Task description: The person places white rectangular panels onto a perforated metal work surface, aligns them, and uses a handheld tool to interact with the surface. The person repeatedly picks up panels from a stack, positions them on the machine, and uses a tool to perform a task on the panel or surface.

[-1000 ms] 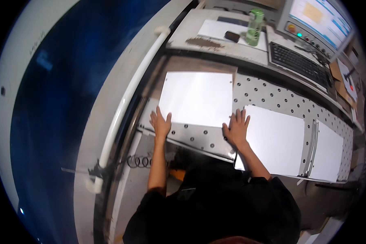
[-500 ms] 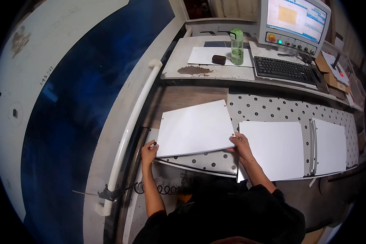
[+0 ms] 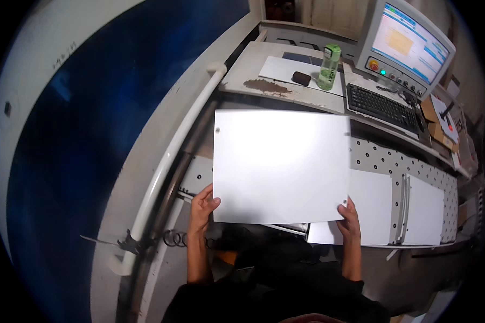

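A white rectangular panel (image 3: 280, 167) with small holes near its corners is held up in front of me, its broad face toward me. My left hand (image 3: 202, 207) grips its lower left edge, thumb on the face and fingers behind. At the lower right corner my right hand (image 3: 349, 217) holds it the same way. Just right of it, partly covered by it, lies a white panel (image 3: 371, 207) on the dotted table (image 3: 373, 156). Farther right rests another stack of white panels (image 3: 424, 212).
A long white rail (image 3: 172, 145) runs along the blue-windowed machine (image 3: 102, 107) on my left. Beyond the panel, a worn ledge (image 3: 237, 81) carries a green bottle (image 3: 327, 70), a dark brown object (image 3: 301, 78) and a keyboard (image 3: 382, 109). A monitor (image 3: 409, 43) stands at the far right.
The held panel has been raised and tilted up toward me, now looking larger and squarer. Both hands came up with it, still gripping its sides. My view has turned slightly.
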### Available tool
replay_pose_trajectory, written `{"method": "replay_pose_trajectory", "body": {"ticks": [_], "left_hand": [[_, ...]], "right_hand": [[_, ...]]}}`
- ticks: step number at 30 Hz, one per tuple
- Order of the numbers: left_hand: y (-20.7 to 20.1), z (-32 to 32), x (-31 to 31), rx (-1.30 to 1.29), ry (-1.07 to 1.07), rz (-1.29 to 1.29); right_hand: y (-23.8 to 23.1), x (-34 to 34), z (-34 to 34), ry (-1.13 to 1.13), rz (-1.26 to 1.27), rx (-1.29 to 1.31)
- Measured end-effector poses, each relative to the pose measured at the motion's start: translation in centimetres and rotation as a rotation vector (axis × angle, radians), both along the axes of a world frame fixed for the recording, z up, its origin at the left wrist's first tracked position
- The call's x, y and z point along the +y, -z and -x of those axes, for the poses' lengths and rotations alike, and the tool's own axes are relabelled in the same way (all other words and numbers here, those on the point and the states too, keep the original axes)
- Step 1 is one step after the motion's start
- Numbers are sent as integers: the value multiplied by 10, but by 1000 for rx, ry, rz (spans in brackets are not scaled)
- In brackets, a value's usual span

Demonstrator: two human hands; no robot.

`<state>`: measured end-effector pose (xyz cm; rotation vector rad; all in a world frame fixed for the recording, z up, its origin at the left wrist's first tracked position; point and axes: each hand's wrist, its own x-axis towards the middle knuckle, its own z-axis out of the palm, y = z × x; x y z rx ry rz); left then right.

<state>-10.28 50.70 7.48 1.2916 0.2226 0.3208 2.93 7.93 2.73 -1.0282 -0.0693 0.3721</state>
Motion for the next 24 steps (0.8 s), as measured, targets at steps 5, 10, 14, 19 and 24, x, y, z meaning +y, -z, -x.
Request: {"method": "replay_pose_trajectory", "body": {"ticks": [5, 10, 14, 19, 24], "left_hand": [[-50, 8, -22, -81, 22, -59], [-87, 16, -28, -128, 114, -84], [-106, 21, -31, -218, 200, -59], [-93, 27, -28, -321, 213, -190], [-79, 40, -22, -309, 196, -244]], "right_hand": [[-4, -39, 4, 171, -141, -105], [-23, -55, 1, 182, -162, -309], [-34, -54, 10, 193, -255, -226], [-21, -70, 15, 206, -179, -310], [-33, -54, 26, 177, -207, -267]]}}
